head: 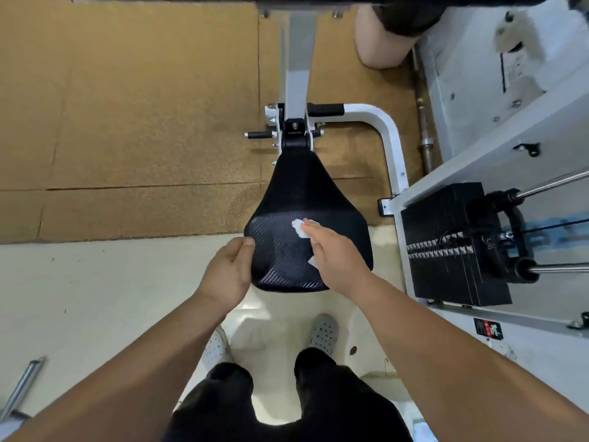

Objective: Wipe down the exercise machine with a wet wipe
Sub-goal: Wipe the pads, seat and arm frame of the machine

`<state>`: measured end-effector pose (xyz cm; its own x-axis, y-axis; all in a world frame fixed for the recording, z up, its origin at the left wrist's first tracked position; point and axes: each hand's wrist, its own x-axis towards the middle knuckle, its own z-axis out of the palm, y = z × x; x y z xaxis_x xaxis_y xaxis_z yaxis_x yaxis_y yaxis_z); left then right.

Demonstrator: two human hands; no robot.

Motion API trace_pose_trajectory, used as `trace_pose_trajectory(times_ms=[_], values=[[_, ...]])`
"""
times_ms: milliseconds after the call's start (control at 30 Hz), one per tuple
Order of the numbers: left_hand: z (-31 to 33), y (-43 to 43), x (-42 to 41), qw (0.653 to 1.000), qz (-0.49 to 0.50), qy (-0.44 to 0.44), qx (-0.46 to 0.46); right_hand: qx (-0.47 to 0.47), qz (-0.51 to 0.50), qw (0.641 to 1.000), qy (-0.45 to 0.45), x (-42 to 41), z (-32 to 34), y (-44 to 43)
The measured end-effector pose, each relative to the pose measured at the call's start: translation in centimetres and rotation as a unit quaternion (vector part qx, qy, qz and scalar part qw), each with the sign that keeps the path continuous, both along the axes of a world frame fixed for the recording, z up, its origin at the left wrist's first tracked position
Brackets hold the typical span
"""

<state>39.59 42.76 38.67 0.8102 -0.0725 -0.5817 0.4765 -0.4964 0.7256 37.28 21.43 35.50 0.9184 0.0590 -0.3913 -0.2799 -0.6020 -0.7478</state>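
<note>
The exercise machine's black padded seat [296,199] lies in the middle of the view on a white frame. My right hand [334,260] lies flat on the seat's near right part and presses a white wet wipe [299,227] against the pad; the wipe shows past my fingertips and under my palm. My left hand [228,272] grips the seat's near left edge, thumb on top, fingers curled under it.
The black weight stack [452,244] with steel guide rods stands to the right inside a white frame [392,148]. Brown rubber floor mats [127,106] cover the far floor. Another person's knee [379,43] shows at the top. My feet in grey clogs [323,331] stand below the seat.
</note>
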Motion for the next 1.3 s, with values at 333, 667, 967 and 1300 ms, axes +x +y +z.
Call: trace_pose_trajectory(times_ms=[333, 667, 967, 1300], values=[[12.7, -3.6, 3.4, 0.989, -0.002, -0.144, 0.038, 0.015, -0.076, 0.994, -0.074, 4.2, 14.1, -4.1], [19.9, -0.8, 15.9, 0.887, -0.065, -0.424, 0.17, 0.033, -0.208, 0.941, -0.265, 14.1, 22.3, -3.0], [21.0, 9.0, 30.0, 0.83, -0.074, -0.485, 0.266, -0.274, -0.132, 0.93, -0.205, 24.7, 21.9, 5.2], [19.3, 14.2, 32.5, 0.853, -0.093, -0.514, -0.009, -0.432, 0.157, 0.823, -0.335, 30.2, 20.3, 19.3]])
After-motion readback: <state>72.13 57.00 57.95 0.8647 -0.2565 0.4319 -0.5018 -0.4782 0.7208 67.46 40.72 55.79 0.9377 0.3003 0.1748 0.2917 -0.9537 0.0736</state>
